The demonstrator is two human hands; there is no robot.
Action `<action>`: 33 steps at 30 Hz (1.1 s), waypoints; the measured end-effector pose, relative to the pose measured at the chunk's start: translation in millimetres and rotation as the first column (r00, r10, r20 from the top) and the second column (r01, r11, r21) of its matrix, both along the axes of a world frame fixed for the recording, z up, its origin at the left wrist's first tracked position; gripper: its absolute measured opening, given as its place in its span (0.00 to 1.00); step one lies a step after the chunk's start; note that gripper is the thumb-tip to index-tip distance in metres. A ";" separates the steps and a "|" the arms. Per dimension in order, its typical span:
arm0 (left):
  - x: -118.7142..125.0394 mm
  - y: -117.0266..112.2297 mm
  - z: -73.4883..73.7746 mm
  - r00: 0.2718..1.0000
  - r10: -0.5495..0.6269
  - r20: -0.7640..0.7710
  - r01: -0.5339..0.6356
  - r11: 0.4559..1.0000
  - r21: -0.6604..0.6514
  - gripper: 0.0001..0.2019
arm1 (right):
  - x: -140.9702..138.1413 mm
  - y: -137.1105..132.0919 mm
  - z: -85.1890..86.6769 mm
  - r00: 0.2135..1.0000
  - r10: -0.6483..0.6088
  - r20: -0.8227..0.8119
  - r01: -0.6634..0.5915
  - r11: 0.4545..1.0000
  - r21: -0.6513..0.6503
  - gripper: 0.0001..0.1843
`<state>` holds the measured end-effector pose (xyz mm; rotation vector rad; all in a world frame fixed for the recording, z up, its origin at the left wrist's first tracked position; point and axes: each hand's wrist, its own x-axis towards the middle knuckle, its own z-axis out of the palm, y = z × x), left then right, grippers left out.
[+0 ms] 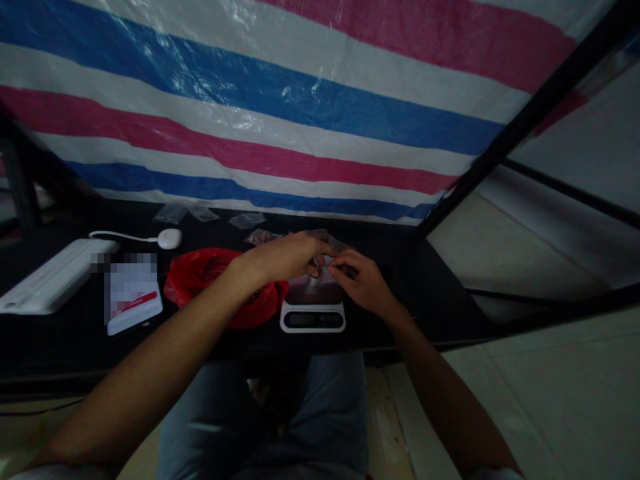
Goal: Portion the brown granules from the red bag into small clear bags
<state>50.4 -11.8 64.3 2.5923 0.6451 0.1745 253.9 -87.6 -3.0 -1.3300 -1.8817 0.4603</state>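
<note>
My left hand (300, 255) and my right hand (361, 279) meet just above a small white digital scale (313, 327). Both have their fingers closed in a pinch, with the fingertips nearly touching. Whatever is between them is too small and dark to make out. Under my left fingers, a small shiny object (314, 281) shows on the scale's platform. Left of the scale lies an open red plastic bag (193, 270), partly covered by my left forearm. Behind my hands are clear bags with small brownish contents (261, 237), partly hidden.
Several flat clear bags (247, 220) lie near the back of the black table (390, 340). To the left are a long white device (60, 277), a white round object with a cable (170, 238) and a partly blurred white pad (135, 287). A striped sheet (280, 133) hangs behind.
</note>
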 end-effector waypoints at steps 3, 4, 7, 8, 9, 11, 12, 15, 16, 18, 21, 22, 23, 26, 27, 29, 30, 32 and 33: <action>1.1 0.4 -1.0 1.000 -0.012 0.018 0.012 1.000 0.003 0.24 | 1.6 -2.7 -5.8 1.000 0.006 0.010 -0.006 1.000 -0.016 0.06; 1.5 0.9 -1.6 0.999 -0.017 0.032 0.016 1.000 0.007 0.26 | 1.8 -3.5 -7.8 1.000 0.006 0.013 -0.006 1.000 -0.020 0.06; 3.0 3.0 -4.4 0.997 -0.026 0.069 0.025 1.000 0.007 0.27 | 1.5 -4.7 -11.9 1.000 -0.001 0.007 0.002 1.000 -0.026 0.06; 3.8 3.6 -5.4 0.997 -0.029 0.077 0.028 1.000 0.004 0.27 | 1.3 -4.8 -12.6 1.000 -0.002 0.000 0.002 1.000 -0.025 0.06; 4.6 4.1 -6.5 0.996 -0.034 0.084 0.034 0.999 0.001 0.27 | 1.1 -4.8 -13.0 1.000 -0.001 -0.009 0.000 1.000 -0.022 0.06; 6.0 4.4 -8.5 0.994 -0.047 0.096 0.047 0.999 -0.002 0.27 | 0.9 -4.7 -13.2 1.000 0.005 -0.024 -0.006 1.000 -0.014 0.06; 6.4 4.2 -9.4 0.994 -0.049 0.102 0.049 0.999 -0.001 0.27 | 1.0 -4.6 -13.1 1.000 0.006 -0.029 -0.007 1.000 -0.010 0.06; 5.4 2.0 -11.6 0.991 -0.051 0.126 0.051 0.999 -0.002 0.26 | 1.8 -4.8 -13.0 0.999 -0.005 -0.033 0.005 1.000 -0.017 0.05; 4.3 1.1 -12.2 0.989 -0.053 0.137 0.054 0.999 -0.005 0.25 | 2.0 -4.9 -13.1 0.999 -0.011 -0.034 0.010 1.000 -0.022 0.05; 1.3 -0.3 -13.4 0.984 -0.064 0.165 0.067 0.998 -0.011 0.21 | 2.0 -5.2 -13.5 0.999 -0.019 -0.039 0.018 0.999 -0.028 0.06; -3.4 -0.4 -15.9 0.977 -0.062 0.203 0.068 0.997 -0.020 0.18 | 0.5 -5.1 -14.6 0.999 -0.024 -0.039 0.023 0.999 -0.035 0.07; -4.6 0.2 -17.1 0.974 -0.063 0.216 0.069 0.997 -0.021 0.18 | -0.2 -4.9 -15.0 0.999 -0.028 -0.039 0.027 0.999 -0.037 0.07; -5.6 1.0 -18.6 0.970 -0.067 0.232 0.074 0.997 -0.020 0.19 | -1.1 -4.6 -15.4 0.999 -0.032 -0.040 0.031 0.999 -0.037 0.07; -7.0 4.4 -25.3 0.949 -0.094 0.300 0.100 0.995 -0.006 0.24 | -3.7 -3.2 -16.4 0.998 -0.021 -0.057 0.021 1.000 -0.016 0.07; -7.1 5.6 -28.3 0.942 -0.097 0.321 0.102 0.995 0.003 0.25 | -4.5 -2.6 -16.6 0.998 -0.010 -0.064 0.010 1.000 -0.005 0.07; -7.0 7.5 -34.7 0.930 -0.094 0.355 0.088 0.996 0.032 0.25 | -5.8 -1.6 -16.8 0.997 0.008 -0.074 -0.006 1.000 0.016 0.06; -6.8 8.1 -37.8 0.924 -0.093 0.371 0.080 0.996 0.050 0.24 | -6.3 -1.2 -16.8 0.997 0.013 -0.075 -0.011 1.000 0.026 0.06; -6.4 8.6 -42.9 0.908 -0.096 0.408 0.069 0.994 0.081 0.23 | -7.5 -1.0 -16.1 0.997 0.017 -0.070 -0.014 0.999 0.047 0.06; -6.4 8.5 -44.6 0.898 -0.097 0.429 0.065 0.994 0.088 0.23 | -8.3 -1.3 -15.4 0.998 0.020 -0.063 -0.016 0.998 0.063 0.06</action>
